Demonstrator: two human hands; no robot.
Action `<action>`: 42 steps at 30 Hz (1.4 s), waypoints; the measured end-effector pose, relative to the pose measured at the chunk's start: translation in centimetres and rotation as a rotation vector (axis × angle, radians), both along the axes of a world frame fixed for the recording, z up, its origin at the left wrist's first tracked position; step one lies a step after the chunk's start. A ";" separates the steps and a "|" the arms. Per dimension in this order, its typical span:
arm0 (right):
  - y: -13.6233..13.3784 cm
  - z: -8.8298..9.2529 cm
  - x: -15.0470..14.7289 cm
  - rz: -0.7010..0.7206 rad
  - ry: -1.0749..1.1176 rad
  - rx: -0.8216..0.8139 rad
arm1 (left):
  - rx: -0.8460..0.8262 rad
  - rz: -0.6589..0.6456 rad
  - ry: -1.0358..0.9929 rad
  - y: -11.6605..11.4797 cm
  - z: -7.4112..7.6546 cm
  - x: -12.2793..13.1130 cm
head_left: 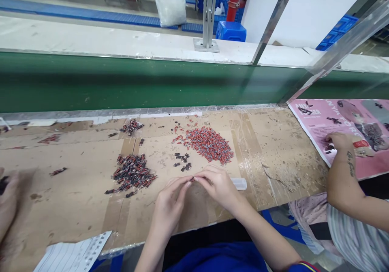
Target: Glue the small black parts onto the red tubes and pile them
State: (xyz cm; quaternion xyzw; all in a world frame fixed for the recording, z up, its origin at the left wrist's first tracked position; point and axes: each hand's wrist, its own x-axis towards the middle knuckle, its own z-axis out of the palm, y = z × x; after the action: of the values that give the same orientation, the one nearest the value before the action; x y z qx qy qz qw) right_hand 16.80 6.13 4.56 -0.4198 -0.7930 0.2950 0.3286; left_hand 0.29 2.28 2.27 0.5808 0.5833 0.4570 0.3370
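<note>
Fingertips of my left hand (174,195) and my right hand (217,183) meet over the cardboard-covered bench, both pinching one small dark part (192,179). It is too small and too covered by the fingers to name its kind. Just beyond my hands lie several loose black pieces (182,158). A large pile of small red-and-silver parts (209,144) sits behind my right hand. To the left is a heap of black-and-red parts (132,172), which look like the two kinds joined. A clear plastic tube (239,183) lies beside my right wrist.
A smaller black-and-red heap (131,127) lies farther back. Lined paper (74,253) rests at the front left edge. A co-worker's hand (7,203) is at far left; another person's arm (346,166) reaches over a pink poster (328,132) at right. A green-sided ledge (136,83) borders the bench.
</note>
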 end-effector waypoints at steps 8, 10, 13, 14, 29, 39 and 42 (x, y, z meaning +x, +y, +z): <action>-0.3 0.0 0.4 -0.001 0.060 0.029 | -0.175 -0.059 -0.170 0.4 0.0 0.1; -0.4 0.1 0.5 -0.009 0.069 0.031 | -0.190 -0.059 -0.180 0.4 0.2 0.1; -0.5 0.2 0.5 -0.018 0.078 0.049 | -0.212 -0.064 -0.206 0.2 0.4 0.1; -0.5 0.2 0.5 -0.018 0.077 0.059 | -0.217 -0.063 -0.218 0.2 0.5 0.2; -0.7 0.0 0.8 -0.073 0.442 -0.553 | -0.256 -0.085 -0.385 -0.2 2.3 1.6; -1.4 0.3 0.0 -0.054 0.475 -0.368 | -0.446 -0.033 -0.585 -0.8 3.1 1.7; -1.4 0.4 0.5 -0.018 0.345 -0.226 | -0.462 -0.062 -0.566 -0.9 2.6 1.5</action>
State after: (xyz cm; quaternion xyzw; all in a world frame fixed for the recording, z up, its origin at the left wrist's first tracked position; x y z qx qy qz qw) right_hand 17.29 4.72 4.97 -0.4042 -0.6829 0.4468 0.4130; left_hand 1.75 1.37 4.87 0.3571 0.5369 0.4455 0.6211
